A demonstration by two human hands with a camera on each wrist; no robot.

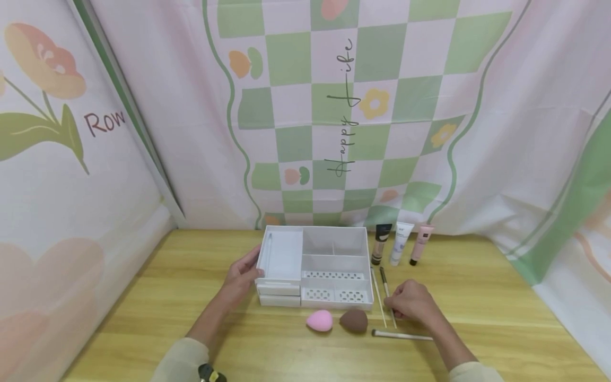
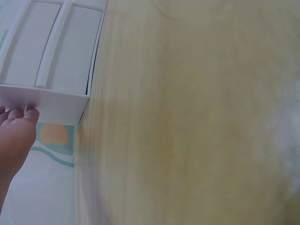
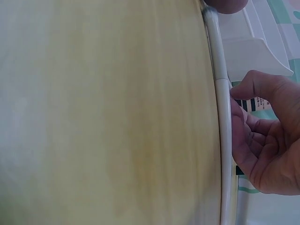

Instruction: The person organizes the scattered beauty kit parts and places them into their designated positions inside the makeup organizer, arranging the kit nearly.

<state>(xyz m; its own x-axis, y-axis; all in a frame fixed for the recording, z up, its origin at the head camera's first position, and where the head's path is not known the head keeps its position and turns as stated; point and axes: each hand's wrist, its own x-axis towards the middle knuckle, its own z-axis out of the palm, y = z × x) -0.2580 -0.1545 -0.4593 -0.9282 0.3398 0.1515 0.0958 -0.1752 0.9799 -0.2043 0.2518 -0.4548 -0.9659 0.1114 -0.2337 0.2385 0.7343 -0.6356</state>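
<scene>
A white organizer box (image 1: 335, 306) stands on the table, with a lidded left section, open compartments and small front drawers. My left hand (image 1: 242, 273) rests against its left wall, fingertips touching the side in the left wrist view. To the right, my right hand (image 1: 412, 302) pinches the handle of a dark-tipped makeup brush (image 1: 384, 281). A second slim brush (image 1: 378, 297) lies just left of it. Nearer the front, a thicker pale-handled brush (image 1: 403, 335) lies crosswise; in the right wrist view this brush (image 3: 225, 126) partly overlaps the curled fingers.
A pink makeup sponge (image 1: 320, 321) and a brown makeup sponge (image 1: 354, 321) sit before the box. Behind the brushes stand a black-capped tube (image 1: 381, 244), a white tube (image 1: 402, 244) and a pink tube (image 1: 421, 244). A patterned curtain (image 1: 334, 138) hangs along the table's back edge.
</scene>
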